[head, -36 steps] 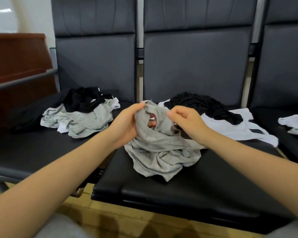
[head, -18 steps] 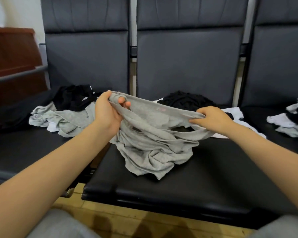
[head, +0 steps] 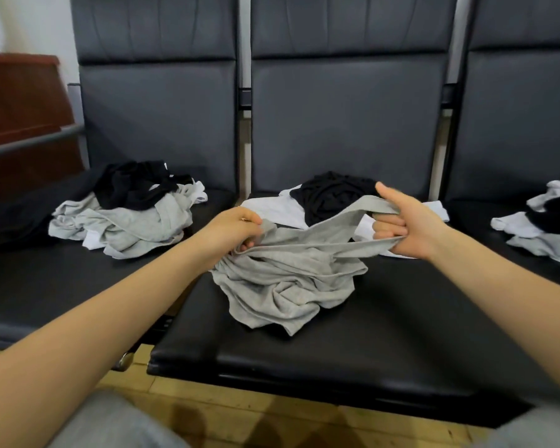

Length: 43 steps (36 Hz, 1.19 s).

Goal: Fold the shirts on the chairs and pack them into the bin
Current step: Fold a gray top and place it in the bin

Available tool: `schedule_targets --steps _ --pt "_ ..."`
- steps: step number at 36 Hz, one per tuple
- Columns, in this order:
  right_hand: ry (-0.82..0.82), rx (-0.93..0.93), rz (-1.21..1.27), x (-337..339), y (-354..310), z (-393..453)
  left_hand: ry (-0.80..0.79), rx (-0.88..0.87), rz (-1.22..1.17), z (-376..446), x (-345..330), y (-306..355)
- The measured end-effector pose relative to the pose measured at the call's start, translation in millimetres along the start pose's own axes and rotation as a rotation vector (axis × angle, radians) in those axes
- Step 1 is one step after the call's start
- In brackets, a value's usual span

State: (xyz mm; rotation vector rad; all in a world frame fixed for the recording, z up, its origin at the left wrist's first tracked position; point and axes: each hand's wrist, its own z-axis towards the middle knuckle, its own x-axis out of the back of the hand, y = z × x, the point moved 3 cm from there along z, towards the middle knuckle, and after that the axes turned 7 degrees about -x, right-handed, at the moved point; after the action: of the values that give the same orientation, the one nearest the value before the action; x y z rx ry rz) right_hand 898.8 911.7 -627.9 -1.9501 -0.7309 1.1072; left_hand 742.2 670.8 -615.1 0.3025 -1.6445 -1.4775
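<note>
A crumpled grey shirt lies on the middle black chair seat. My left hand grips its edge at the left, fingers curled into the cloth. My right hand holds the same edge further right, fingers hooked through an opening with the thumb up. The cloth is stretched between both hands, and the rest of the shirt sags in a heap on the seat. No bin is in view.
Behind the grey shirt lie a black shirt and a white shirt. The left seat holds a pile of grey, black and white shirts. More clothes sit on the right seat. A wooden counter stands at far left.
My hands went from close together on the bunched shirt to wide apart, stretching its edge. Since half a second ago my left hand has dropped lower and shifted right along the cloth.
</note>
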Motion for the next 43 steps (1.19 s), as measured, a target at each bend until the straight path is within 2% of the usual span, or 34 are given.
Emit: schedule_targets --steps 4,9,12,16,18,23,25,31,35,39,43 --pt "0.084 0.033 -0.098 2.3 6.8 3.2 -0.063 -0.021 0.265 -5.5 -4.0 -2.6" --pt "0.106 0.127 0.090 8.8 2.1 6.4 0.023 0.127 0.327 -6.4 -3.0 -0.7" --pt "0.108 0.149 0.191 15.1 -0.1 9.8 -0.043 0.136 0.439 -4.8 -7.4 -1.2" --pt "0.123 0.132 0.183 20.2 1.2 12.4 -0.100 0.171 0.288 -2.7 -10.3 -7.7" --pt "0.135 0.124 0.161 22.0 1.7 12.0 -0.099 0.155 0.316 -3.1 -10.7 -8.4" --pt "0.181 0.116 0.137 22.7 3.0 8.5 -0.203 0.133 0.679 -5.6 -17.1 -3.8" --pt "0.194 0.120 0.127 22.3 4.9 7.0 -0.232 0.134 0.721 -4.9 -17.8 -4.5" --pt "0.241 0.110 0.017 25.2 13.1 9.3 -0.340 0.211 0.365 -7.0 -17.6 -10.7" --pt "0.258 0.112 -0.052 26.2 20.0 12.9 -0.328 0.195 0.315 -7.9 -17.2 -11.6" --pt "0.244 0.116 -0.134 25.3 23.8 16.7 -0.277 0.197 0.226 -7.3 -18.5 -12.1" --pt "0.264 0.180 -0.164 22.6 18.8 15.6 -0.077 0.210 -0.032 2.6 -2.5 -19.6"
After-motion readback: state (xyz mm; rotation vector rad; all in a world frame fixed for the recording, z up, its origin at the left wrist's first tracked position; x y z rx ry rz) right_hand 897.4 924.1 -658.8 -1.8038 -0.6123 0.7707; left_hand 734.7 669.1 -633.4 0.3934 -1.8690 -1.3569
